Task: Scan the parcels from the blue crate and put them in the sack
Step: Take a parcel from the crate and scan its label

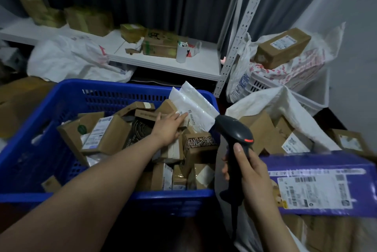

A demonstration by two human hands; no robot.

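**Left hand is at the white envelope**

The left hand (pixel 168 129) is deep in the blue crate (pixel 122 86). Its fingers (pixel 181 117) are straight and spread a little, holding nothing. Their tips touch the label of a white padded envelope (pixel 196 106).

The envelope leans in the crate's far right corner. Its long side runs up and away from the fingers, and it lies just ahead of them to the right.

The right hand (pixel 252 172) is curled around the scanner (pixel 234 131), so it is busy. The scanner's nose is just beside the envelope.

I think the left hand should grab next. The sack (pixel 285 104) waits on the right, with a purple box (pixel 318 162) on top.
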